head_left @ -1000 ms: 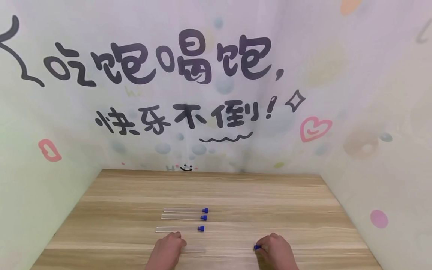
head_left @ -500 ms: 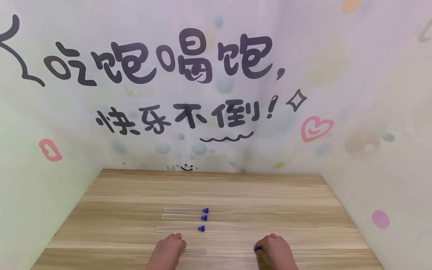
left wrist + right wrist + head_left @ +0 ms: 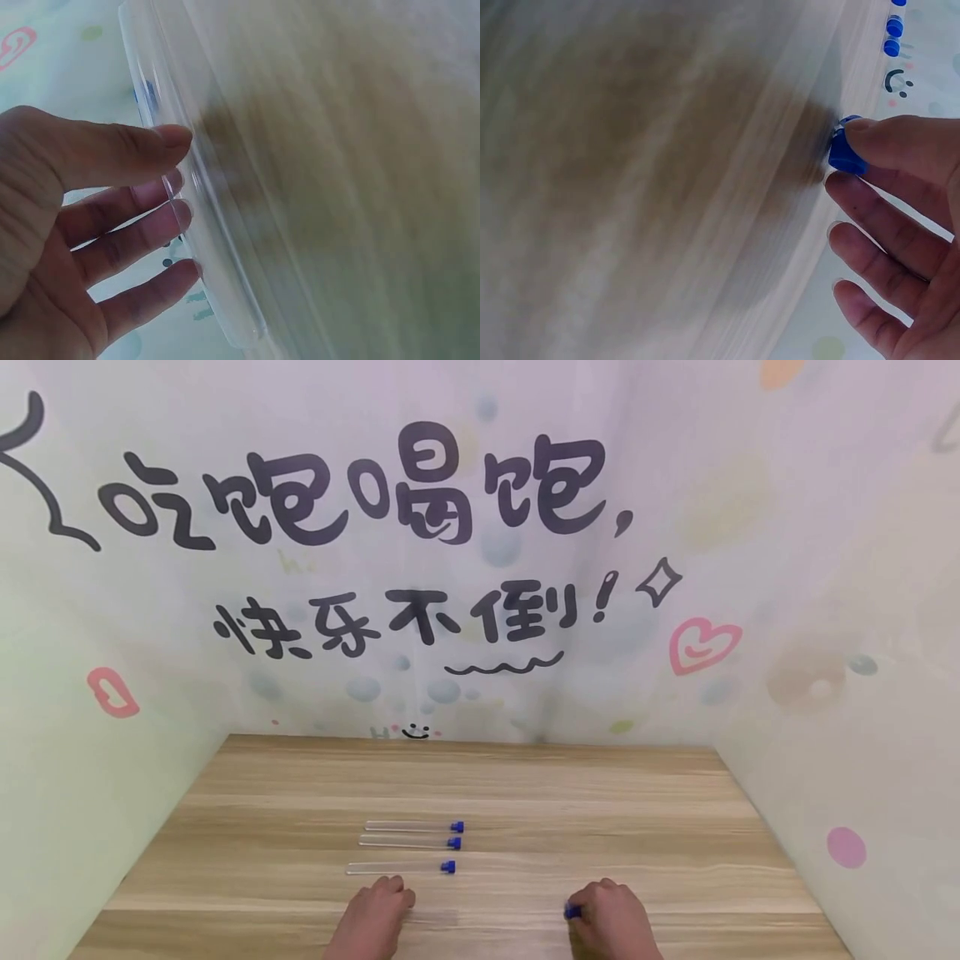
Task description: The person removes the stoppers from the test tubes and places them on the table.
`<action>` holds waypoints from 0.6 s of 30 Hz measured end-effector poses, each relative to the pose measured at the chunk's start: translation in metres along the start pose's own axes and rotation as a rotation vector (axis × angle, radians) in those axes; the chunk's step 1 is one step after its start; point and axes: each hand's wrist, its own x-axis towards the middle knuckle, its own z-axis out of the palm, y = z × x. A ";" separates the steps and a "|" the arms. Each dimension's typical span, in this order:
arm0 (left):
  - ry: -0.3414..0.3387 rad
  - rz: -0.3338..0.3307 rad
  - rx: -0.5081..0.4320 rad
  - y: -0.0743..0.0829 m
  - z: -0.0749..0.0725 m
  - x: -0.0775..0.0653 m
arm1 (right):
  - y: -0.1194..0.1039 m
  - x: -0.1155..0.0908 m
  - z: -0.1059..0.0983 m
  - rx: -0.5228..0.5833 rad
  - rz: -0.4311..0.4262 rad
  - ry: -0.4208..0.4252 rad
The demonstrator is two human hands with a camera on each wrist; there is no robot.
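Note:
My left hand point(image 3: 372, 918) pinches a clear test tube point(image 3: 226, 281) between thumb and fingertips; the tube lies low over the table, its rounded end toward me in the left wrist view. In the head view the same tube is barely visible against the wood. Apart from it, on the right, my right hand point(image 3: 613, 920) holds a small blue stopper point(image 3: 847, 154) between thumb and index finger, its other fingers loosely bent. Three test tubes with blue stoppers lie side by side beyond my left hand: a far one point(image 3: 408, 827), a middle one point(image 3: 405, 841) and a near one point(image 3: 393, 868).
The wood-grain table point(image 3: 600, 802) ends at a pale printed backdrop point(image 3: 480, 702) with dark lettering. Pale side panels, a left one point(image 3: 75, 793) and a right one point(image 3: 862, 760), flank the tabletop.
My right fingers have shifted slightly around the blue stopper, which has turned a little. The left hand and the three stoppered tubes have stayed in place.

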 end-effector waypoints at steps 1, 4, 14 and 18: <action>-0.007 -0.002 -0.006 0.000 0.000 0.000 | 0.000 0.000 0.000 0.003 0.007 -0.009; -0.033 -0.011 -0.035 -0.002 -0.001 0.000 | -0.001 -0.001 0.000 0.011 0.040 -0.046; -0.067 -0.044 -0.048 -0.007 -0.008 -0.004 | -0.004 0.000 -0.005 0.018 0.152 0.017; -0.016 -0.048 -0.041 -0.007 -0.010 -0.005 | -0.005 0.003 -0.005 0.001 0.152 0.112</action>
